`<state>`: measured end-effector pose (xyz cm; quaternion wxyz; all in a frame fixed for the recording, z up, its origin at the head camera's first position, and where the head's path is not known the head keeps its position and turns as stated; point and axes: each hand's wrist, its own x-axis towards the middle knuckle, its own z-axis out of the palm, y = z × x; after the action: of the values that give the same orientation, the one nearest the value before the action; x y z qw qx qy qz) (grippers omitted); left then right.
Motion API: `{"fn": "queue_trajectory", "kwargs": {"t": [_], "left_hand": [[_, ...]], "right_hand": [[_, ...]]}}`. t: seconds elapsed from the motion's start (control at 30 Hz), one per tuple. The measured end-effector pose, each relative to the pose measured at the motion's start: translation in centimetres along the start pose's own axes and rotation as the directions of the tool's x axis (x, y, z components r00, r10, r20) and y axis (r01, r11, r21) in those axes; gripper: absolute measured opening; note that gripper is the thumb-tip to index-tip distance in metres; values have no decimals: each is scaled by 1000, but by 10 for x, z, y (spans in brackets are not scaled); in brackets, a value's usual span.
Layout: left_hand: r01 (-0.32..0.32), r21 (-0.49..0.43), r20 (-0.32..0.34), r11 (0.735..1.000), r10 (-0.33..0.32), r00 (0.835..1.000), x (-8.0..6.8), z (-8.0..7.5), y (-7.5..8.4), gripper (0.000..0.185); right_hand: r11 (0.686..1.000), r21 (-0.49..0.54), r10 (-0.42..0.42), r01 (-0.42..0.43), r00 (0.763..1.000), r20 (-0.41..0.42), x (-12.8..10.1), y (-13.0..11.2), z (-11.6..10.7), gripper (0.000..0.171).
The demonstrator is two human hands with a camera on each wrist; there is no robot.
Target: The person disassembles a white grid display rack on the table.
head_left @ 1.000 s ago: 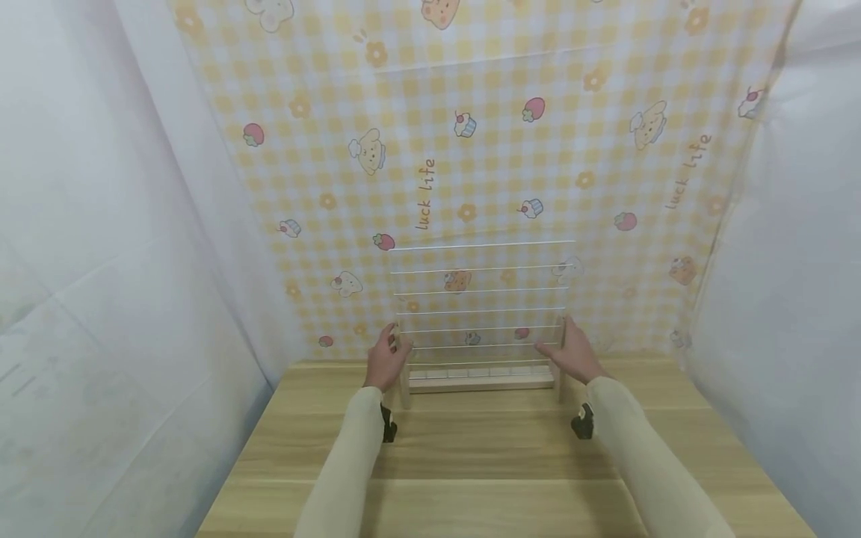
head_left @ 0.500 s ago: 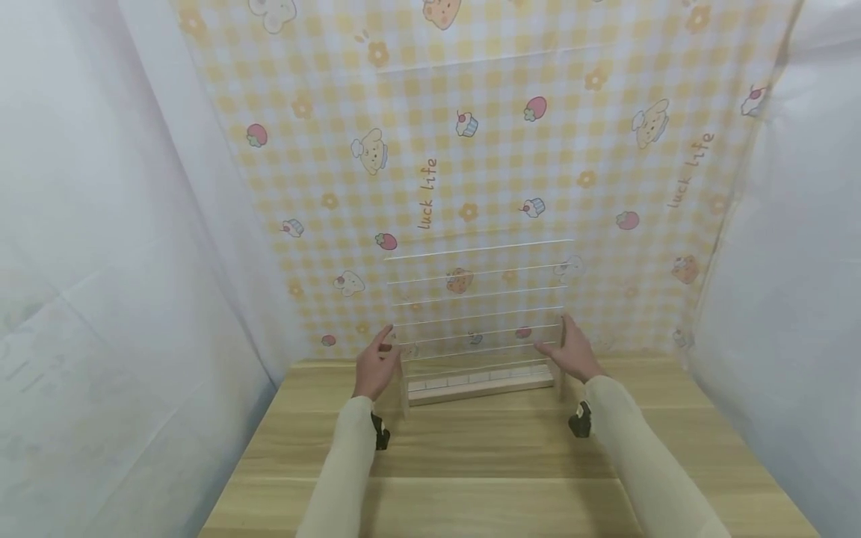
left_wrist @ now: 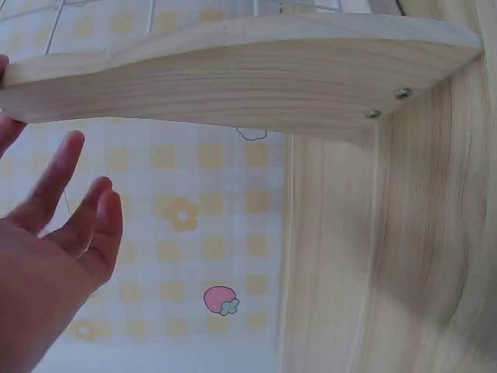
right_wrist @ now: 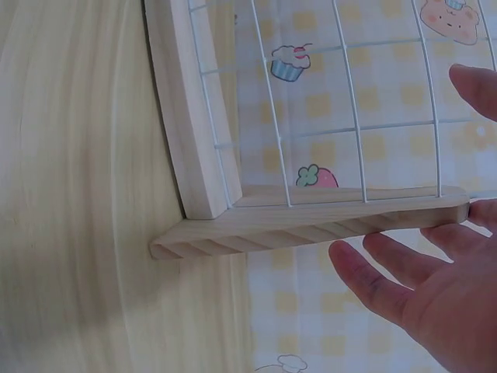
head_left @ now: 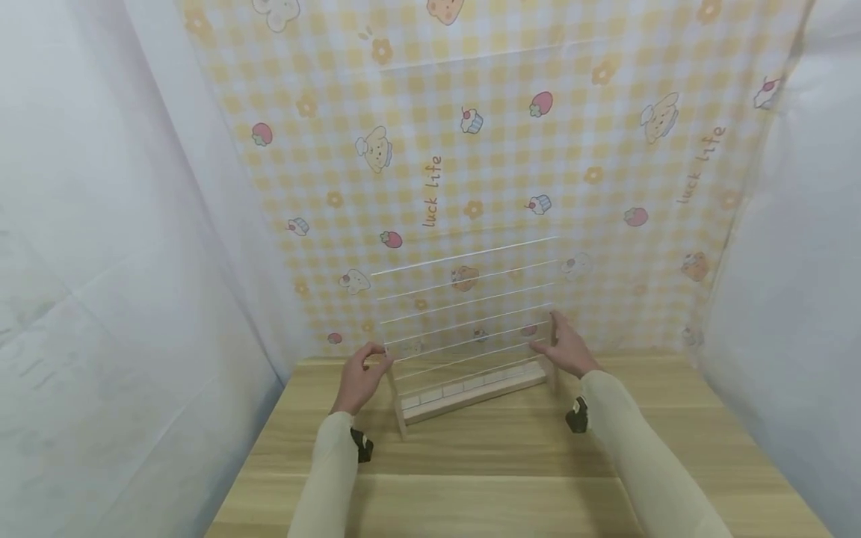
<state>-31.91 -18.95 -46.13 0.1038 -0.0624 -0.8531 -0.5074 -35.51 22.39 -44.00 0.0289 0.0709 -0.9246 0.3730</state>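
A rack with a wooden base [head_left: 471, 388] and a white wire grid [head_left: 464, 306] stands on the wooden table [head_left: 484, 471], turned so its left end is nearer to me. My left hand [head_left: 359, 377] is at the left side piece [left_wrist: 233, 78]. Its fingers [left_wrist: 78, 210] are straight and a little apart from the wood. My right hand [head_left: 565, 350] is at the right side piece [right_wrist: 311, 225], with straight fingers [right_wrist: 373, 272] just under its edge and the thumb beyond the wire grid [right_wrist: 349, 101]. Neither hand grips anything.
A yellow checked cloth with cartoon prints [head_left: 471, 149] hangs close behind the rack. White sheets close in the left [head_left: 101, 261] and right [head_left: 794, 261] sides. Black wrist cameras [head_left: 361, 446] sit on both sleeves. Bare tabletop lies in front of the rack.
The rack has turned on the table: its left end has swung towards me. My left hand moved nearer and to the left with it. My right hand has barely shifted.
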Motion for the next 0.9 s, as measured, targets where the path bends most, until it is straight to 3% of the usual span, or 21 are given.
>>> {"fn": "queue_trajectory", "kwargs": {"t": [0.13, 0.27, 0.5, 0.7, 0.8, 0.9], "left_hand": [[-5, -112, 86, 994, 14, 996, -7, -8, 0, 21], [-7, -228, 183, 974, 50, 982, -17, -14, -2, 26], [-26, -208, 231, 978, 75, 970, -29, -19, -7, 37], [-27, -259, 186, 965, 77, 980, -42, -16, 8, 36], [-52, -267, 113, 962, 84, 990, -48, -10, 15, 33], [-64, -261, 44, 963, 78, 996, -53, -3, 18, 29]], "right_hand": [[1000, 10, -9, 8, 999, 34, 0, -9, 3, 96], [1000, 6, -15, 15, 998, 54, 1, -16, 5, 97], [994, -79, -65, 70, 995, 74, 10, -24, 9, 97], [985, -170, 9, -11, 1000, -14, 9, -48, 6, 92], [992, -121, 32, -41, 997, -75, 2, -66, 5, 87], [999, -42, -6, 0, 990, -141, -4, -82, 9, 83]]}}
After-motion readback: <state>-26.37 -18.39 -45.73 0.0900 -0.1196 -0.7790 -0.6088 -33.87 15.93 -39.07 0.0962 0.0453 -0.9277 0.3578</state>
